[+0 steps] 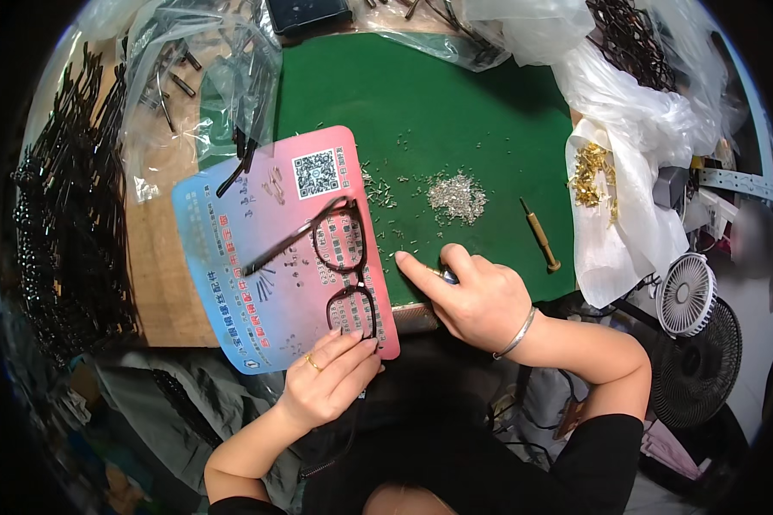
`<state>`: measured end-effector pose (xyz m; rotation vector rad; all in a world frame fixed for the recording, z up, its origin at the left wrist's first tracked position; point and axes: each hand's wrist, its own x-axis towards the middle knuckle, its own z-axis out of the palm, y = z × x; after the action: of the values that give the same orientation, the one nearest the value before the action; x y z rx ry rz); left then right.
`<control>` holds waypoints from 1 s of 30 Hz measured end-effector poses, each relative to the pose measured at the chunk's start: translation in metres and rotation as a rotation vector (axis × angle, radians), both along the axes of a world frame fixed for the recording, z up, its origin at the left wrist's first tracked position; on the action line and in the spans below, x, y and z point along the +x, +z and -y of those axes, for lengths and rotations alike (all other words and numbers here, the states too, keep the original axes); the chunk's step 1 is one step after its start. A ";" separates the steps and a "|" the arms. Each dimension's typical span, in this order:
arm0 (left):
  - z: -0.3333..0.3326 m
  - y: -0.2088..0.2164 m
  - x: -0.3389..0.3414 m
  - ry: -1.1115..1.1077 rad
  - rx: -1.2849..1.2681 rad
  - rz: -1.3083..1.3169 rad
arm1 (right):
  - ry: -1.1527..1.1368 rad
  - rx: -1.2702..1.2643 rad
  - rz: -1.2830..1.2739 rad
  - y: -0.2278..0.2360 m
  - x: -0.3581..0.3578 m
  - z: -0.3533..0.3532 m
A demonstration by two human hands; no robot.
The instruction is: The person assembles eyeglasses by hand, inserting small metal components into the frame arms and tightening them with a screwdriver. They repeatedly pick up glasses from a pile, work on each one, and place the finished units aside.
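Note:
My left hand (331, 378) pinches the near end of a dark eyeglass frame (362, 249) above a pink-and-blue printed card (296, 163). One temple arm shows at the frame's far end, slanting left over the card. My right hand (485, 296) has its index finger stretched to the green mat (498, 103), its tip by loose tiny screws. The other fingers curl around a small dark, shiny thing (448, 275), mostly hidden. A pile of tiny silvery screws (457, 199) lies beyond that fingertip. To its right rests a brass-coloured screwdriver (541, 240).
Bundles of dark temple arms (69, 206) fill the left side. A clear plastic bag (197, 86) with dark parts overlaps the mat's far left. At right, gold-coloured small parts (593, 174) lie on white plastic (610, 249), near a white fan (687, 294).

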<state>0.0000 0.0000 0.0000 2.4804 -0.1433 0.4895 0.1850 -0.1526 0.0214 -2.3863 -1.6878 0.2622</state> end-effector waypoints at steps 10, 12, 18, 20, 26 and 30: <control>0.016 -0.004 0.018 0.178 -0.052 -0.037 | -0.061 -0.004 -0.255 0.011 0.004 0.016; 0.013 0.000 0.017 0.168 -0.070 -0.070 | -0.042 0.035 -0.256 0.008 0.003 0.014; 0.013 0.007 0.021 0.184 -0.020 -0.097 | -0.051 0.109 -0.279 0.001 0.005 0.012; 0.015 0.007 0.021 0.188 0.010 -0.103 | -0.050 0.100 -0.272 0.001 0.005 0.012; 0.006 -0.001 0.022 0.119 -0.070 -0.073 | 0.049 0.112 -0.358 0.002 0.011 0.016; -0.002 -0.007 0.026 0.078 -0.103 0.001 | 0.171 0.089 -0.524 0.007 0.006 0.014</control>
<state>0.0259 0.0018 -0.0072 2.3920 -0.0215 0.5172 0.1913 -0.1668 0.0280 -1.8862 -1.6002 0.7476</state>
